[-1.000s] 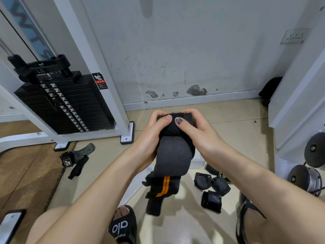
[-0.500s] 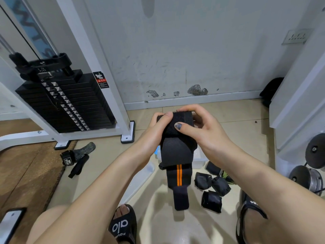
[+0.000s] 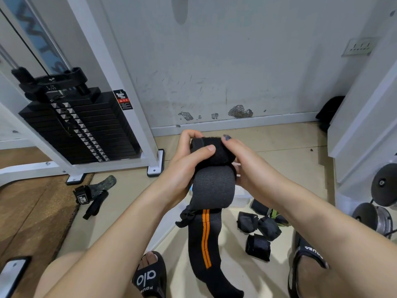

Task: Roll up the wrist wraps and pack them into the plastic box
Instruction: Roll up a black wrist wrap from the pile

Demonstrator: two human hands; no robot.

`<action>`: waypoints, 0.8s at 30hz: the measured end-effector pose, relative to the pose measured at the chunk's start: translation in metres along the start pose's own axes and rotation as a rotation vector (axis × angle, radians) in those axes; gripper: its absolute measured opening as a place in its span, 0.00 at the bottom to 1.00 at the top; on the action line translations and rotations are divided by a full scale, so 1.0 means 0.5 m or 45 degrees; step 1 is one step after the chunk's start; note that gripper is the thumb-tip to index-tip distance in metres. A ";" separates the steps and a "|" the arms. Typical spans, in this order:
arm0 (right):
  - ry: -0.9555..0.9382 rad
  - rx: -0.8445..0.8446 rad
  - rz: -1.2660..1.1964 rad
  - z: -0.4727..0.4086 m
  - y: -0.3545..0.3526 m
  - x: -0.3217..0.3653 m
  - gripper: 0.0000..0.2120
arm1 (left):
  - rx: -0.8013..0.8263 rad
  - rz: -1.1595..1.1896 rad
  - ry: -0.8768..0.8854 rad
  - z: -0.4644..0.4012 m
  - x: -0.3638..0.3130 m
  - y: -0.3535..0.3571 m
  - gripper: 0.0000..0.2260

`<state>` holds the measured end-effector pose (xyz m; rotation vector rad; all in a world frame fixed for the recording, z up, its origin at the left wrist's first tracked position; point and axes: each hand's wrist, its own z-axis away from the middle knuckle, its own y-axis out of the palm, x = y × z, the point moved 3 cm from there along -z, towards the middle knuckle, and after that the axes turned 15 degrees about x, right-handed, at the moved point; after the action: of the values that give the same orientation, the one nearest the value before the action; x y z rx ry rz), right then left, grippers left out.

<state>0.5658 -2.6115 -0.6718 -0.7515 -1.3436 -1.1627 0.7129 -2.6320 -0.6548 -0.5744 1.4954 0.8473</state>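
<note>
Beige gym floor (image 3: 268, 147) under a scuffed white wall, weight stack (image 3: 86, 125) at ten o'clock. I see my left hand (image 3: 184, 166) and right hand (image 3: 247, 166) both clenched around the rolled head of a black wrist wrap (image 3: 212, 183); its orange-striped tail hangs toward six o'clock. I judge rolling is midway. Next I'd wind in the tail, then drop it into the plastic box (image 3: 241, 197), mostly hidden below. Finished rolls (image 3: 257, 247) lie at four o'clock.
</note>
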 end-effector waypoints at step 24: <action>-0.099 -0.320 -0.164 -0.006 -0.046 0.037 0.19 | -0.400 -0.223 0.017 -0.005 -0.011 -0.031 0.05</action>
<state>0.5428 -2.6250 -0.6589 -0.9084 -1.3401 -1.4358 0.7240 -2.6441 -0.6520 -0.9310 1.3097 0.9481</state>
